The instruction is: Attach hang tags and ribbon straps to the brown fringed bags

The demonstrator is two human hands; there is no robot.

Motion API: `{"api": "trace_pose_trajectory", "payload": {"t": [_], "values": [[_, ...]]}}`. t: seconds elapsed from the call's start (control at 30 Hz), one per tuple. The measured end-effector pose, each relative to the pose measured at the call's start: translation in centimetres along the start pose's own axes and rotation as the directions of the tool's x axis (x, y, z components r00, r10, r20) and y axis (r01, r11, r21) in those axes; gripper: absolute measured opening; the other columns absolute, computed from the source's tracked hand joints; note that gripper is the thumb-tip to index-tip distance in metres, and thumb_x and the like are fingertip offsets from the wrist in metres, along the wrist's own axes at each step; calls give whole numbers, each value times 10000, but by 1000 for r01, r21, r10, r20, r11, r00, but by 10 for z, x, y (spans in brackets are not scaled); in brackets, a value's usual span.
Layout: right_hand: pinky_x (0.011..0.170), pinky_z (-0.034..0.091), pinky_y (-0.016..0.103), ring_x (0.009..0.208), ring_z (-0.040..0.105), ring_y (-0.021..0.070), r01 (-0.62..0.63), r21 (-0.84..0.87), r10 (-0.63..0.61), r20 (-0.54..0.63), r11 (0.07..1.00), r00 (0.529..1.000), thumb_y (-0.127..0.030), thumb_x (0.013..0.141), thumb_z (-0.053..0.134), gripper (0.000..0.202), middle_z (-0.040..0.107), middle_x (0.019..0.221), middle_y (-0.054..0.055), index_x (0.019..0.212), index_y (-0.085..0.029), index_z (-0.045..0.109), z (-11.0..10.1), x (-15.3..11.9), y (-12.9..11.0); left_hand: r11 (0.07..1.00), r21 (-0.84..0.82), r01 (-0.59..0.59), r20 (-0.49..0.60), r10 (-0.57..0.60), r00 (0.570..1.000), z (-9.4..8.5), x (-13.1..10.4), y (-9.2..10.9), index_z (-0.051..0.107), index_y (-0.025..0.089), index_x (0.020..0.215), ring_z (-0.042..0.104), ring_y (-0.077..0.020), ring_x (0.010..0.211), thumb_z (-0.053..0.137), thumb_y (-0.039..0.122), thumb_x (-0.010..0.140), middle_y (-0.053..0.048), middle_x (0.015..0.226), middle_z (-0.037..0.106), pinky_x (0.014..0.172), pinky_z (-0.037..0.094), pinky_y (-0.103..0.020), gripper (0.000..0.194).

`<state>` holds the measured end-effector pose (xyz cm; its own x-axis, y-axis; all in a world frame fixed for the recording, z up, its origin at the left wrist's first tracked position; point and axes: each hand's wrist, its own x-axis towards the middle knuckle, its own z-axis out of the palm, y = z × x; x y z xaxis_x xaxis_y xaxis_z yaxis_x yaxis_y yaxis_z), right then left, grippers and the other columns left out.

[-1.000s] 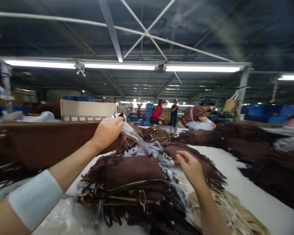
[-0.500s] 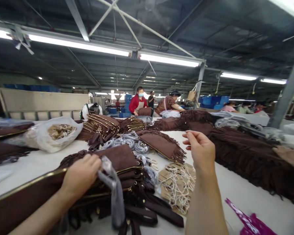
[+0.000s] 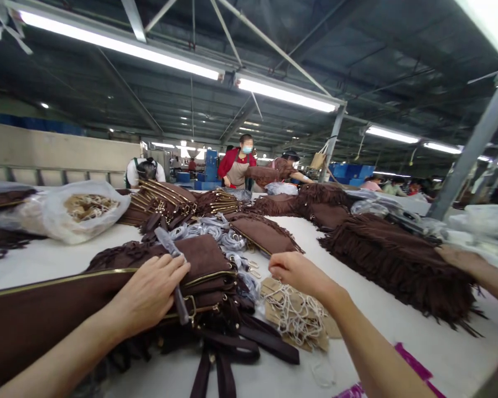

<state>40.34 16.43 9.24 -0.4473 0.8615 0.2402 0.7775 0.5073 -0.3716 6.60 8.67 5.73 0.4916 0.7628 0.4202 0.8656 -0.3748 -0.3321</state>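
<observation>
Brown suede bag [image 3: 199, 260] tops the stack at table centre, near edge. Left hand [image 3: 149, 293] lies on it, fingers curled around a grey wrapped strap [image 3: 172, 265]. Right hand [image 3: 294, 272] hovers over the pile of string tags [image 3: 294, 315], fingertips pinched; contents not discernible. Advisable: press the bag flat, lift one tag only.

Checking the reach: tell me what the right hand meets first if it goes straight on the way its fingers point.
Probably the loose metal clasps on the white table, just beyond the right hand; depth is uncertain.
</observation>
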Motion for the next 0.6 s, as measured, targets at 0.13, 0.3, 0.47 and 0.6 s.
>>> {"api": "trace_pose_trajectory", "payload": {"t": [0.13,0.3,0.47,0.6], "values": [[749,437,225,844,667,165,-97,-232,117,72,968,991,-146,859,531,217,736,890,53,851,-191,743,22,-7,29,997,-30,-65,88,68,994,-22,3,-13,494,178,1391,578,-250,1079,499,59,868,-102,1315,604,918,446,-369,537],[901,507,371,1000,667,214,-193,-435,235,45,880,971,-272,960,543,236,717,1014,116,961,-109,713,58,-2,33,997,76,-12,156,0,988,-22,16,-5,698,196,979,607,-295,1002,668,189,885,-78,1067,675,849,494,-424,98],[923,526,396,965,669,186,-291,-497,326,-17,817,945,-241,960,578,190,712,941,74,891,-105,691,93,-1,28,981,192,7,-15,-4,1000,-1,5,4,691,162,1011,612,-297,947,620,178,913,-106,1073,675,793,495,-431,122],[947,483,409,922,654,188,-311,-371,309,-66,875,949,-163,933,582,154,693,857,68,826,-96,671,92,-6,35,982,182,-42,-147,70,987,6,-11,1,645,162,1177,568,-292,1092,590,139,900,-113,1244,633,944,436,-450,284]]}}
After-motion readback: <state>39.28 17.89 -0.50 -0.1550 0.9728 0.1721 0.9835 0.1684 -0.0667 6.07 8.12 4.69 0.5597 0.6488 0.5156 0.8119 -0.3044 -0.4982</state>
